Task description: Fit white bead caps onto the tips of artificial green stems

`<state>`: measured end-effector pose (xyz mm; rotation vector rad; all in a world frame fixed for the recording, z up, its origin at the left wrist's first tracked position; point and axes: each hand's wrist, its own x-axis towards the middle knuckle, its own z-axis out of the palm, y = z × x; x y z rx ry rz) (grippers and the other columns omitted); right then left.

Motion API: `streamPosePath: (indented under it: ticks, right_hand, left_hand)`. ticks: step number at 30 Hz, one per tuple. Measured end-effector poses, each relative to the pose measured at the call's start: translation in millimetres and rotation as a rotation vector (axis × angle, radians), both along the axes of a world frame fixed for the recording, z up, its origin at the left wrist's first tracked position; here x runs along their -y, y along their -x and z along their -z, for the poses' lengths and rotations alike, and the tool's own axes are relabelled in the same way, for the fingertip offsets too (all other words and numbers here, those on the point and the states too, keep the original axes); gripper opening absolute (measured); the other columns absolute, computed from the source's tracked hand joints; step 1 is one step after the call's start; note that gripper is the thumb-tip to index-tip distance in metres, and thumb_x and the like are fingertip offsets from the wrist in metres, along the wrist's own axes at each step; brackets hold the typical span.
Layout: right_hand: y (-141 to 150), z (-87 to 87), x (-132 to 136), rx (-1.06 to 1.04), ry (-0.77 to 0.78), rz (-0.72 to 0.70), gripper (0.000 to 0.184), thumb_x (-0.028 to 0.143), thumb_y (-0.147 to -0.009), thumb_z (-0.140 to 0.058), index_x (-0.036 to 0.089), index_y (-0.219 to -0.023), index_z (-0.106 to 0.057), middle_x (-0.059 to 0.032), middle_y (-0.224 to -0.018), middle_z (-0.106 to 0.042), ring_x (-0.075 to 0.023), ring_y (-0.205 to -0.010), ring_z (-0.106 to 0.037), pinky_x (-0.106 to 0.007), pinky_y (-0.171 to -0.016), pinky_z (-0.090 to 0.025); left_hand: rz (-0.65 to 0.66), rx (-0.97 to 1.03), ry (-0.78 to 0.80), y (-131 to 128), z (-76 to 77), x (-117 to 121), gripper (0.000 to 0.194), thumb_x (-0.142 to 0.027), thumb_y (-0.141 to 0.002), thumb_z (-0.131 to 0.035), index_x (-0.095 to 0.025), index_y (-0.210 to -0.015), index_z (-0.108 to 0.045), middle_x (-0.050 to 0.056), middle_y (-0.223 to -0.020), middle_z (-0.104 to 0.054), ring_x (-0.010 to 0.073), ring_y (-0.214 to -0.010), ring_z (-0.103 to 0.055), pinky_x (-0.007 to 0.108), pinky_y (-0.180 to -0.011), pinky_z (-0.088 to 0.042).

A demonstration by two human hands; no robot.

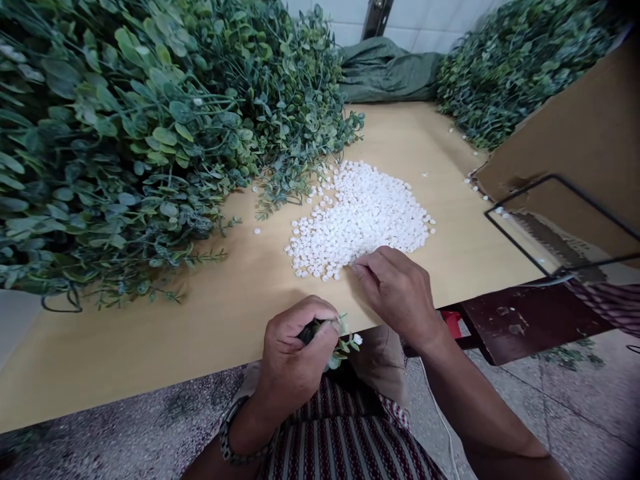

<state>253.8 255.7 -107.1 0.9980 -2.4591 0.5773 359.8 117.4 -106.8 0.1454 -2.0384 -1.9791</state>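
My left hand (pixel 300 347) is closed around an artificial green sprig (pixel 344 343) at the table's front edge. Leaves and one small white bud (pixel 357 339) stick out past the thumb; the rest of the sprig is hidden by the hand. My right hand (pixel 397 290) is at the near edge of a pile of small white plastic flower pieces (pixel 370 207). Its thumb and forefinger are pinched together there, and what lies between the fingertips is too small to make out.
Heaped artificial greenery (pixel 165 133) covers the table's left side, with another heap (pixel 520 67) at the back right. Green cloth (pixel 387 70) lies against the wall. On the right stand a cardboard box (pixel 575 140) and a black wire frame (pixel 523 190). Loose white pieces dot the tabletop (pixel 200 333).
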Motion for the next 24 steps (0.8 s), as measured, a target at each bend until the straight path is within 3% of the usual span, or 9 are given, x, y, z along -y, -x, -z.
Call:
streamPosePath:
  ticks: [2,8,11,16,20,24]
  right_hand:
    - [1,2.6,3,-0.062,-0.091,0.063,0.02,0.018,-0.087,-0.052,0.017,-0.07,-0.062,-0.004,-0.065,-0.06,-0.0152,-0.063,-0.051,-0.028,-0.057,-0.036]
    - [-5,6.8,3,-0.031,-0.073,0.038,0.016,0.017,-0.087,-0.051,0.016,-0.076,-0.062,-0.0055,-0.07,-0.061,-0.0167,-0.067,-0.052,-0.029,-0.062,-0.038]
    - [-8,1.3,-2,0.136,0.121,-0.072,0.012,0.014,-0.086,-0.052,0.016,-0.079,-0.061,-0.0049,-0.071,-0.06,-0.0161,-0.068,-0.053,-0.029,-0.063,-0.04]
    - [-20,-10.7,-12,0.753,0.552,-0.446,0.006,0.016,-0.085,-0.059,0.017,-0.081,-0.063,0.0,-0.07,-0.058,-0.011,-0.064,-0.053,-0.025,-0.058,-0.042]
    - [-25,-7.2,-15,1.059,0.706,-0.561,0.005,0.018,-0.083,-0.062,0.016,-0.08,-0.066,0.0,-0.069,-0.058,-0.0098,-0.063,-0.053,-0.024,-0.058,-0.042]
    - [-25,-0.2,-14,1.145,0.782,-0.587,0.006,0.019,-0.083,-0.064,0.016,-0.079,-0.067,0.0001,-0.069,-0.058,-0.0089,-0.063,-0.053,-0.023,-0.058,-0.042]
  left_hand:
    - [0.0,0.003,-0.021,0,1.0,0,0.016,-0.005,-0.076,-0.054,-0.016,-0.066,-0.06,-0.001,-0.064,-0.057,0.0094,-0.057,-0.051,0.018,-0.051,-0.041]
    - [-0.005,0.056,-0.072,0,-2.3,1,0.015,-0.006,-0.077,-0.056,-0.016,-0.067,-0.062,0.0,-0.066,-0.058,0.0094,-0.058,-0.052,0.019,-0.052,-0.041]
    - [0.004,0.049,-0.096,0,-3.0,1,0.014,-0.007,-0.077,-0.057,-0.016,-0.069,-0.064,-0.001,-0.067,-0.058,0.0083,-0.057,-0.051,0.018,-0.051,-0.041]
    - [0.058,0.002,-0.072,0,-2.3,3,0.012,-0.007,-0.076,-0.059,-0.014,-0.071,-0.066,0.001,-0.067,-0.06,0.0098,-0.059,-0.053,0.02,-0.054,-0.043]
    - [0.121,-0.078,-0.044,1,-1.8,3,0.011,-0.007,-0.077,-0.06,-0.013,-0.072,-0.067,0.002,-0.067,-0.062,0.0111,-0.061,-0.055,0.021,-0.057,-0.045]
    - [0.175,-0.122,-0.009,1,-2.6,3,0.012,-0.007,-0.078,-0.059,-0.013,-0.072,-0.068,0.002,-0.064,-0.061,0.011,-0.059,-0.054,0.022,-0.055,-0.045]
